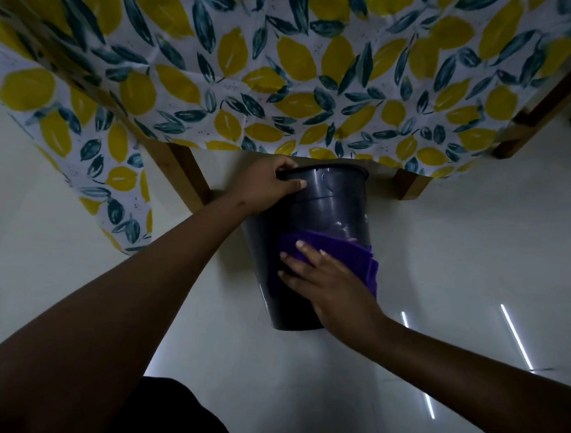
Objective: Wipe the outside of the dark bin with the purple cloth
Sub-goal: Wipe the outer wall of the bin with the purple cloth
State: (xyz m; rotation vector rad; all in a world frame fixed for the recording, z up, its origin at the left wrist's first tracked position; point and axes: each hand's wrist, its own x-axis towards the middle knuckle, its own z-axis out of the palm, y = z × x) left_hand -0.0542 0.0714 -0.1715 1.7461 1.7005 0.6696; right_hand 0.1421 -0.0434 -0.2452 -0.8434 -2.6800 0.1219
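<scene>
The dark bin (331,212) is tipped away from me, its rim pointing toward the table and its base nearest me, above the pale floor. My left hand (266,188) grips the rim on the left side, fingers curled over the edge. The purple cloth (345,254) lies across the bin's outer wall near the middle. My right hand (326,283) presses flat on the cloth with fingers spread, holding it against the wall. The cloth's right end hangs off the bin's side.
A table with a lemon-and-leaf patterned cloth (287,81) hangs just beyond the bin. Wooden legs stand at the left (192,179) and right (411,186). A glossy pale tiled floor (476,263) reflects strip lights on the right.
</scene>
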